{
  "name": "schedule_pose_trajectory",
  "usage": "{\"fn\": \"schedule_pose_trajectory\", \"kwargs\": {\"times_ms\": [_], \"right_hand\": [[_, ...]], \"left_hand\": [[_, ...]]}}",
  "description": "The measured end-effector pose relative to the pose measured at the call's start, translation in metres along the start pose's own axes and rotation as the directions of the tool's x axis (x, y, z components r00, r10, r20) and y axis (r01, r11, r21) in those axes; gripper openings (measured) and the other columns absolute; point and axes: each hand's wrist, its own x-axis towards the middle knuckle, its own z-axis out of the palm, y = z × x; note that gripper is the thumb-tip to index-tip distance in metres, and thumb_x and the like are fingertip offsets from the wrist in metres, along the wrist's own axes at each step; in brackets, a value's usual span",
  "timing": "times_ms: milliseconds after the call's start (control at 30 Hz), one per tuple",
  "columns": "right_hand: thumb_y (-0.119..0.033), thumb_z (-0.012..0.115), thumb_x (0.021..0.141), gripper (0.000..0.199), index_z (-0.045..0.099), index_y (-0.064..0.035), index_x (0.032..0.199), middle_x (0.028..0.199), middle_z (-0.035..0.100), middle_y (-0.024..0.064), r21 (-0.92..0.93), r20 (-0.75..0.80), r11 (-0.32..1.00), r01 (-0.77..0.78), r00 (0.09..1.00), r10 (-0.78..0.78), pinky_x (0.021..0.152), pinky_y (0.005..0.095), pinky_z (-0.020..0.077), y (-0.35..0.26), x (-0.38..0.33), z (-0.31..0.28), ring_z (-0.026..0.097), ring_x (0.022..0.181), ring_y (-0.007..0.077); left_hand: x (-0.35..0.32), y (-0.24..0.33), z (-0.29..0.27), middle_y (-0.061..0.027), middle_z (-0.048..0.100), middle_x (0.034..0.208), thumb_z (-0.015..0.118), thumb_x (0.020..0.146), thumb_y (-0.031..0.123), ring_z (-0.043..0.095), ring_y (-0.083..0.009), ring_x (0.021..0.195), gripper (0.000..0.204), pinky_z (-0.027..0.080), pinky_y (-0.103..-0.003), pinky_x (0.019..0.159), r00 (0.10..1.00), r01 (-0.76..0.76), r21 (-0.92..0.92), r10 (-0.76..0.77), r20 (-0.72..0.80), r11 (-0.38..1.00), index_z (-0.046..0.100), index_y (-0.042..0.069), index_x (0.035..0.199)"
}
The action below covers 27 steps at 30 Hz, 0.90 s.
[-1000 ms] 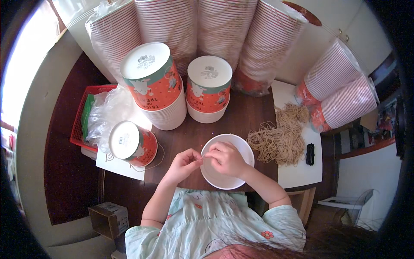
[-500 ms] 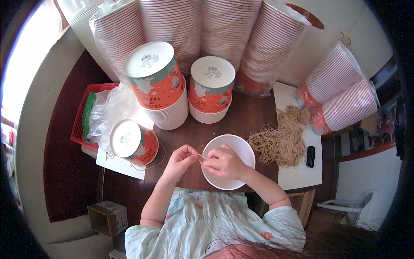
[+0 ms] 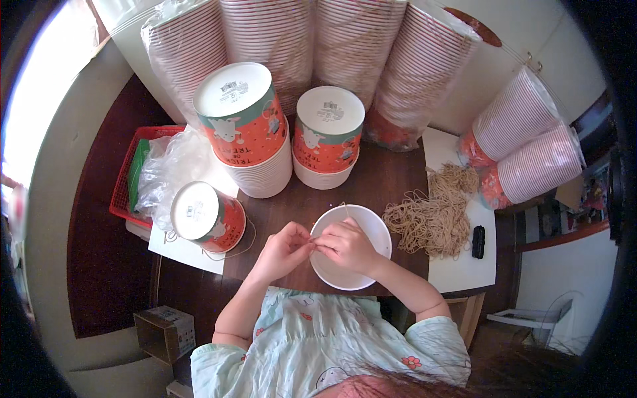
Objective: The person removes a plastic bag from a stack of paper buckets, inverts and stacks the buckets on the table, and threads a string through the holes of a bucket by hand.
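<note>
Light: we see bright daylight coming in from the far left, by the pale wall (image 3: pixel 46 192).
Glare: the left edge looks washed out and white.
Shadows: the brown table (image 3: pixel 385 179) is dark, and our hands drop soft shadows into the white bowl (image 3: pixel 361 275).
Edges: straight lines bend, and the corners go black.
Blur: the hair (image 3: pixel 424 385) nearest us is fuzzy.

White bowl (image 3: pixel 361 229), tan strings (image 3: pixel 431 215) (orange-teal cups (image 3: pixel 245 126)).

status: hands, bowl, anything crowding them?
Left hand and right hand pinched together on a thin string over the white bowl. Bowl upright on table. String pile to the right, apart.
</note>
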Motion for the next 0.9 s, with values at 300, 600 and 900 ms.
{"fn": "schedule_pose_trajectory", "kwargs": {"times_ms": [300, 600, 900], "right_hand": [[-0.017, 0.066, 0.071, 0.006, 0.064, -0.0116, 0.072, 0.073, 0.056, -0.0003, 0.037, 0.038, 0.996, -0.083, 0.996, 0.081, 0.068, 0.0328, 0.0378, 0.001, 0.001, -0.001, 0.055, 0.07, 0.0159], [-0.018, 0.067, 0.07, 0.007, 0.065, -0.0118, 0.073, 0.072, 0.056, -0.0015, 0.093, 0.043, 0.99, -0.103, 0.994, 0.099, 0.069, 0.0322, 0.0382, 0.003, 0.0, 0.001, 0.055, 0.071, 0.0155], [-0.017, 0.069, 0.07, 0.008, 0.065, -0.0134, 0.075, 0.072, 0.057, -0.003, 0.055, 0.057, 0.994, -0.096, 0.994, 0.093, 0.07, 0.0298, 0.0357, 0.002, 0.002, -0.001, 0.055, 0.07, 0.0127]], "left_hand": [[-0.011, -0.003, -0.005, -0.0036, 0.057, 0.077, 0.067, 0.074, 0.006, 0.055, -0.0063, 0.069, 0.019, 0.045, -0.022, 0.06, 0.978, -0.12, 0.311, 0.167, -0.127, 0.943, 0.054, -0.001, 0.087], [-0.023, -0.011, 0.008, -0.0087, 0.058, 0.072, 0.067, 0.07, 0.009, 0.056, -0.0206, 0.063, 0.015, 0.046, -0.029, 0.056, 0.969, -0.077, 0.406, 0.165, -0.186, 0.911, 0.064, 0.002, 0.084], [-0.012, -0.007, 0.01, -0.0094, 0.061, 0.08, 0.063, 0.07, -0.005, 0.059, -0.0189, 0.067, 0.017, 0.049, -0.027, 0.056, 0.865, -0.24, 0.511, 0.421, -0.272, 0.825, 0.064, 0.002, 0.085]]}}
